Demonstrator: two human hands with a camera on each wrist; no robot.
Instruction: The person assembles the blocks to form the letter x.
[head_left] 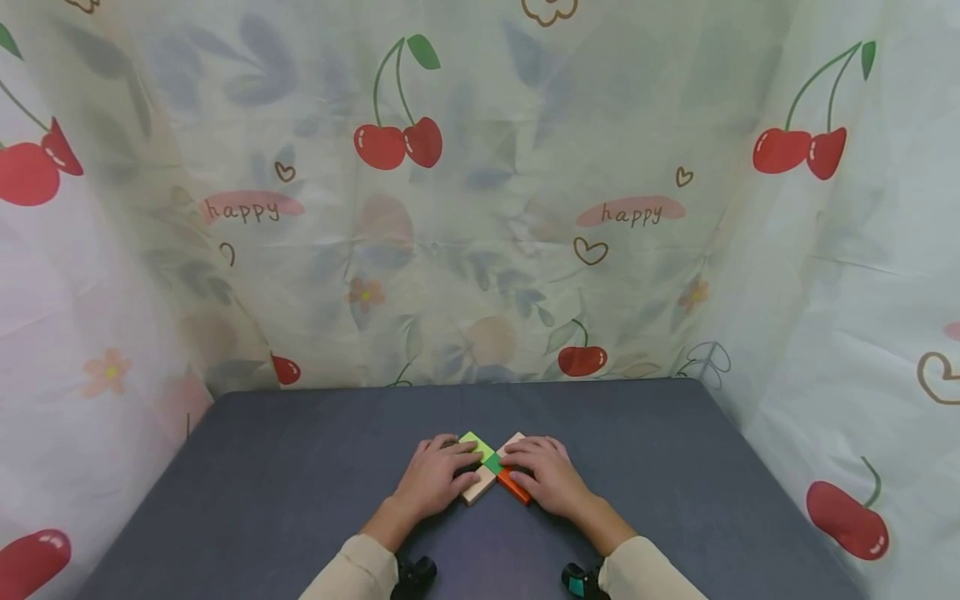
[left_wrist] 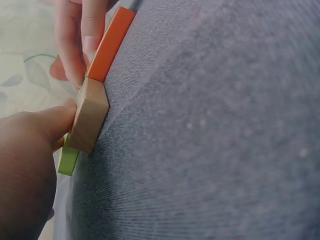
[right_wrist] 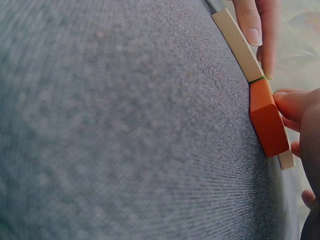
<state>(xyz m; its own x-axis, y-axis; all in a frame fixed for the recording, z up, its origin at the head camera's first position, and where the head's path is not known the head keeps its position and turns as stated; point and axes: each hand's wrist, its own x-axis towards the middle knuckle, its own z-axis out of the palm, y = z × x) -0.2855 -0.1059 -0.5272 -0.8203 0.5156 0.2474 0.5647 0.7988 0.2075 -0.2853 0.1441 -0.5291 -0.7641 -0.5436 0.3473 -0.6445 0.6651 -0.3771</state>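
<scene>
Wooden blocks meet in an X on the dark cloth. At its centre sits a small green block (head_left: 492, 463). A lime-green block (head_left: 483, 448) forms the far left arm and a plain wood block (head_left: 480, 486) the near left one. Another plain wood block (head_left: 515, 439) lies far right, an orange-red block (head_left: 514, 488) near right. My left hand (head_left: 431, 479) touches the two left blocks, its thumb on the near plain one. From the other side my right hand (head_left: 551, 477) rests on the two right blocks, thumb against the orange-red one. Fingers partly cover the blocks.
A dark grey cloth (head_left: 300, 483) covers the table. Behind it and along both sides hang pale curtains (head_left: 465, 208) printed with cherries. Black devices (head_left: 414, 577) are worn at both wrists, near the cream sleeves (head_left: 352, 575).
</scene>
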